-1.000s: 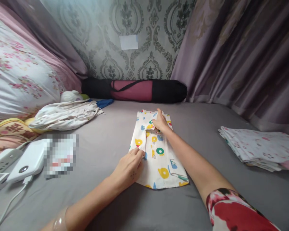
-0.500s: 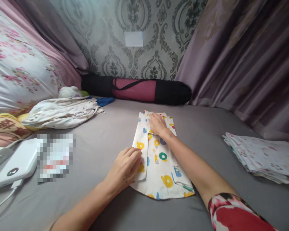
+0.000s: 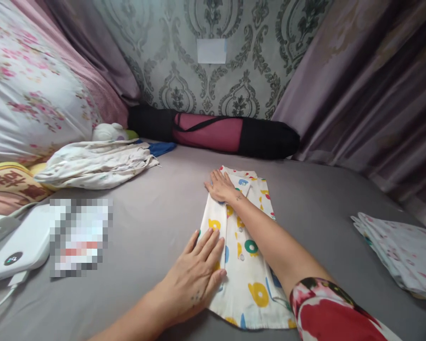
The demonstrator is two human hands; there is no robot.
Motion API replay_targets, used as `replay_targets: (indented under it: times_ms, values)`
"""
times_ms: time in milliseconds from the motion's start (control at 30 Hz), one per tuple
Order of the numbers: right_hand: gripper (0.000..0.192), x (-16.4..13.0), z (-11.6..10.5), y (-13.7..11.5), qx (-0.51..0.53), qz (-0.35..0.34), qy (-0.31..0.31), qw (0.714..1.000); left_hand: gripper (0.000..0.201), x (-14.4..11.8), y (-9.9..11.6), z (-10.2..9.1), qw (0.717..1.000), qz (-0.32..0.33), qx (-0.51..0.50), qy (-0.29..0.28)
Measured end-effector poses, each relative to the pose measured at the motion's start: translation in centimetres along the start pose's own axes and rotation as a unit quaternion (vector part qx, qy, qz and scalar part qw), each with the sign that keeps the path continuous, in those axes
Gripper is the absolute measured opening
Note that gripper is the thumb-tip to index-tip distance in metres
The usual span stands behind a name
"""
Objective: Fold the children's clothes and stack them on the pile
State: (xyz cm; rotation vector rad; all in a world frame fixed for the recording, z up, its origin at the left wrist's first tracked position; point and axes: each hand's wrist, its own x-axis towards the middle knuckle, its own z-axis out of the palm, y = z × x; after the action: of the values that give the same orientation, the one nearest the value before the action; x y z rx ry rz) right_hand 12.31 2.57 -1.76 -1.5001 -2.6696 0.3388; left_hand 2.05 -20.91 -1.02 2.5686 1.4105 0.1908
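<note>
A white buttoned shirt (image 3: 250, 289) printed with yellow, blue, green and red figures lies partly folded on the grey sheet, its sides turned in over the body. My left hand (image 3: 199, 265) rests flat with fingers spread on the folded strip along the shirt's left side. Near the top left corner of the shirt, my right hand (image 3: 220, 185) lies with its fingers stretched out over the fold. My right forearm crosses the shirt and hides part of its right side.
A stack of folded clothes (image 3: 399, 255) lies at the right. To the left are a power bank (image 3: 28, 241) with a cable, a blurred packet (image 3: 81, 241) and a crumpled pale cloth (image 3: 99, 166). A long black and maroon bag (image 3: 209, 132) lies along the wall.
My right hand has moved from the shirt's upper middle to its top left edge. My left hand has flattened, fingers now spread on the left fold. The view has shifted slightly.
</note>
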Motion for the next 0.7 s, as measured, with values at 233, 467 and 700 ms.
replay_targets:
  times_ms: [233,467,700]
  values:
    - [0.073,0.1,0.5,0.5,0.009,-0.012,0.026,1.000,0.060,-0.2,0.1,1.3,0.995,0.044,0.079,0.037]
    - [0.073,0.0,0.7,0.7,0.011,-0.014,0.039,0.999,0.069,0.1,-0.7,4.4,0.960,0.117,0.194,0.166]
    - [0.072,0.1,0.8,0.7,0.006,-0.016,0.047,0.999,0.036,-0.2,0.2,4.9,0.936,0.121,0.254,0.212]
